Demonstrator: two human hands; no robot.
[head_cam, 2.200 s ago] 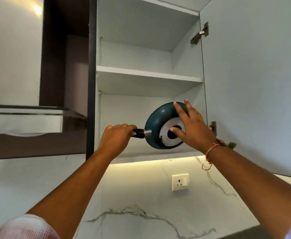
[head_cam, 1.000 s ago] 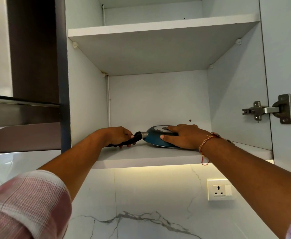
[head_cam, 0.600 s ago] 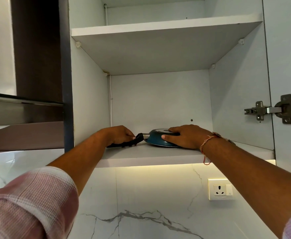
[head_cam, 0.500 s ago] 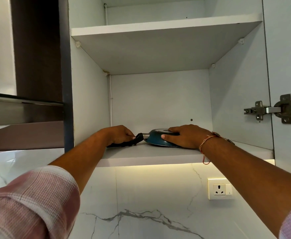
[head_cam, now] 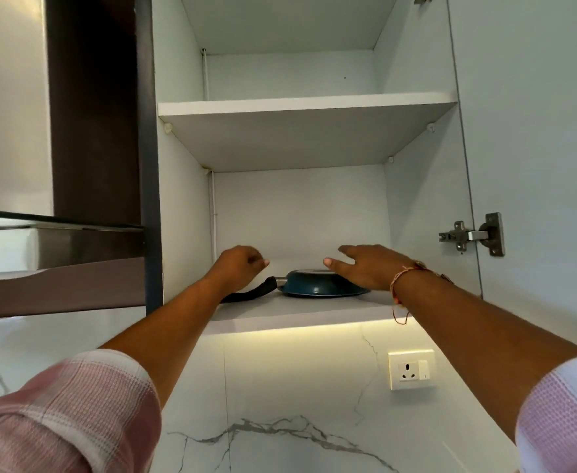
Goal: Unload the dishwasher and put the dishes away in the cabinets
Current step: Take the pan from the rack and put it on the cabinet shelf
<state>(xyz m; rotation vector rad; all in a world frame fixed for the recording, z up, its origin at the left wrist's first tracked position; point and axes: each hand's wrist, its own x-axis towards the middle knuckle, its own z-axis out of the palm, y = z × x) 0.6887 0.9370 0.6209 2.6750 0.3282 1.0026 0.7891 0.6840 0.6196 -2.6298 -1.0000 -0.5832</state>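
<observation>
- Two hands are seen raised at the open cabinet [head_cam: 420,199], and neither has hold of anything.
- One pan [head_cam: 318,285] is seen lying upside down on the cabinet's bottom shelf [head_cam: 300,314], toward the shelf's middle, with its dark handle [head_cam: 251,293] pointing left and a little forward toward the shelf's front edge.
- The pan's long axis is thus laid roughly along the shelf front, handle end nearer the cabinet's left wall.
- The left hand [head_cam: 237,269] is held loosely curled just above the handle, fingers bent in but closed on nothing; a gap is seen between it and the handle.
- The right hand [head_cam: 365,268] is held flat and spread, palm down, just above the pan's right side; contact with the rim cannot be told for sure, though no grasp is made.
- The left hand is judged nearer the handle, the right nearer the bowl of the pan.
- The placing is judged done; the next move is likely to be made away from the shelf, back toward the dishwasher, which is not in view.
- The upper shelf [head_cam: 300,105] above the pan is seen bare along its visible front.
</observation>
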